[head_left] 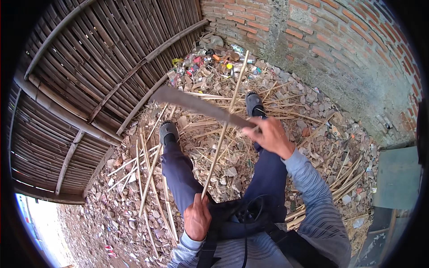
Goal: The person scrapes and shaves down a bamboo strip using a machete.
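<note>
Bamboo strip [218,154] and left grip [196,217] meet low in front of you: that grip is closed around the strip's near end. Your right grip [272,137] is wrapped around the handle end of a long machete [192,103], whose broad brown blade reaches out to your left and crosses the strip partway along. Blur hides whether the metal touches the strip or passes above it.

You seem to be midway through working this one strip with the blade; trimming or splitting, I cannot tell which. The next move calls for a firm left hold, well back from the crossing, and a controlled stroke, since the tip lies near your left shoe [168,131].

Farther out, the strip runs away between your legs, past your right shoe [254,102], its far end toward the brick wall [313,40]. Loose strips [152,176] lie on the rubble to your left, near a bamboo-slat wall [111,62], and a second bunch [348,185] lies beyond your right sleeve [308,172].
</note>
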The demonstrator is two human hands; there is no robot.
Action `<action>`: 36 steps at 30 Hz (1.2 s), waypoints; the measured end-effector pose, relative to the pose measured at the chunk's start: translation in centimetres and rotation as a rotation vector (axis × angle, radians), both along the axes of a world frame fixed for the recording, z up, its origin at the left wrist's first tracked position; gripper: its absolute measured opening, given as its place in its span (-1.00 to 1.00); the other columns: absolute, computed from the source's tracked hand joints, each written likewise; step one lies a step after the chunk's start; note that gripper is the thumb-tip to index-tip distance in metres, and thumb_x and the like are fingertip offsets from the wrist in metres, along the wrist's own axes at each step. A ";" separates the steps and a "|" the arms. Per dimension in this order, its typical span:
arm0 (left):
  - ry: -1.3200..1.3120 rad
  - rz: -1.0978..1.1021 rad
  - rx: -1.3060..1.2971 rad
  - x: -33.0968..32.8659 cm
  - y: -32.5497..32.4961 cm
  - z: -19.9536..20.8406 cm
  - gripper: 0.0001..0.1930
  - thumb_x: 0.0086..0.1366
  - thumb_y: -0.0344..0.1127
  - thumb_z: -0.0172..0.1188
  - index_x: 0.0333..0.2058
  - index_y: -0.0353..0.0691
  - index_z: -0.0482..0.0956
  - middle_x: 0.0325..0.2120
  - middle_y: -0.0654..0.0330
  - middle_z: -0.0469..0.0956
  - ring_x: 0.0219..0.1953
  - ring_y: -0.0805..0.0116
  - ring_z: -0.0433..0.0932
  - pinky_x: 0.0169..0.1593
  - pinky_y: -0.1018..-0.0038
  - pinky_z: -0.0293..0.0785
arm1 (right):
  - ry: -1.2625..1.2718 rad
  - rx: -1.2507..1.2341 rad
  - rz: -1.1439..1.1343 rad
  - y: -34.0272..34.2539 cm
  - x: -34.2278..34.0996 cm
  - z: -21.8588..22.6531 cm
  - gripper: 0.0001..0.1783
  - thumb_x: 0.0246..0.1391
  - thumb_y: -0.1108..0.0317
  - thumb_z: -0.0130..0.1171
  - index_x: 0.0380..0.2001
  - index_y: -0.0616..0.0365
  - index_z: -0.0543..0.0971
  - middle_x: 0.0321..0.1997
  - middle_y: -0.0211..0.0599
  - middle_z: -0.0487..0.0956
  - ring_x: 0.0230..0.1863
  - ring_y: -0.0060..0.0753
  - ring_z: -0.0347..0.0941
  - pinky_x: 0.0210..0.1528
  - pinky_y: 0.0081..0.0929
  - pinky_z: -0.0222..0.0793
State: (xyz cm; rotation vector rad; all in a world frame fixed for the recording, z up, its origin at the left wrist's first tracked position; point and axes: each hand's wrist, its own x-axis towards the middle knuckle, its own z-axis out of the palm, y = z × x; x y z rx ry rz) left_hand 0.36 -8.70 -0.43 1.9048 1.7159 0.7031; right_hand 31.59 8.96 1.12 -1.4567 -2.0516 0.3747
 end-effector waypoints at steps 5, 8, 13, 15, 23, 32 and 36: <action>0.010 -0.002 0.058 -0.5 -0.3 -1.3 -0.91 0.52 -0.46 0.07 -0.25 -0.30 0.45 -0.57 -0.17 0.54 -0.54 -0.27 0.55 -0.45 -0.07 0.36 | -0.086 0.161 -0.054 1.0 0.6 -0.3 -0.22 0.30 -0.38 0.12 -0.16 0.27 0.75 -0.74 -0.08 0.50 -0.65 0.00 0.53 -0.52 -0.08 0.41; 0.039 -0.020 0.042 0.1 0.0 -0.8 -0.91 0.52 -0.46 0.07 -0.24 -0.29 0.46 -0.57 -0.16 0.55 -0.53 -0.26 0.55 -0.45 -0.07 0.35 | -0.065 0.033 0.088 -1.1 -0.8 -1.1 -0.06 0.21 -0.57 0.01 -0.19 0.22 0.76 -0.70 -0.08 0.55 -0.62 0.01 0.57 -0.49 -0.08 0.46; 0.020 -0.013 0.014 -0.3 -0.2 -0.9 -0.91 0.53 -0.44 0.05 -0.24 -0.28 0.45 -0.58 -0.14 0.55 -0.53 -0.26 0.56 -0.45 -0.07 0.36 | -0.139 0.078 0.198 -0.7 -0.6 -0.8 -0.13 0.27 -0.49 0.05 -0.20 0.24 0.76 -0.62 -0.06 0.60 -0.58 -0.03 0.58 -0.44 -0.06 0.46; 0.013 -0.017 0.006 -0.2 -0.2 -0.8 -0.90 0.53 -0.44 0.05 -0.24 -0.28 0.45 -0.58 -0.14 0.55 -0.53 -0.26 0.56 -0.45 -0.07 0.37 | -0.055 -0.021 0.055 2.6 2.7 -2.1 -0.14 0.29 -0.46 0.06 -0.17 0.28 0.75 -0.63 -0.04 0.58 -0.57 -0.04 0.55 -0.39 -0.04 0.44; 0.027 0.008 -0.018 -0.4 -0.6 -0.9 -0.89 0.54 -0.44 0.03 -0.25 -0.27 0.46 -0.54 -0.15 0.58 -0.51 -0.28 0.58 -0.44 -0.09 0.38 | -0.069 0.073 0.082 1.3 0.6 -2.4 -0.13 0.24 -0.44 0.14 -0.11 0.33 0.74 -0.67 -0.03 0.54 -0.65 0.00 0.53 -0.49 -0.10 0.42; 0.071 -0.017 0.010 -1.0 -1.2 -1.9 -0.93 0.52 -0.44 0.08 -0.16 -0.32 0.45 -0.57 -0.17 0.56 -0.54 -0.28 0.55 -0.46 -0.09 0.37 | -0.009 0.158 -0.127 7.2 5.3 -2.0 -0.17 0.33 -0.47 0.01 -0.17 0.17 0.77 -0.72 -0.34 0.52 -0.72 -0.34 0.42 -0.59 -0.22 0.32; 0.108 -0.005 0.075 -1.4 -1.0 -2.3 -0.90 0.51 -0.44 0.11 -0.11 -0.35 0.45 -0.57 -0.18 0.57 -0.58 -0.26 0.53 -0.48 -0.09 0.35 | 0.030 -0.010 -0.029 5.9 3.1 -1.4 -0.18 0.31 -0.34 0.14 -0.06 0.37 0.72 -0.61 0.02 0.58 -0.55 -0.04 0.55 -0.41 -0.12 0.40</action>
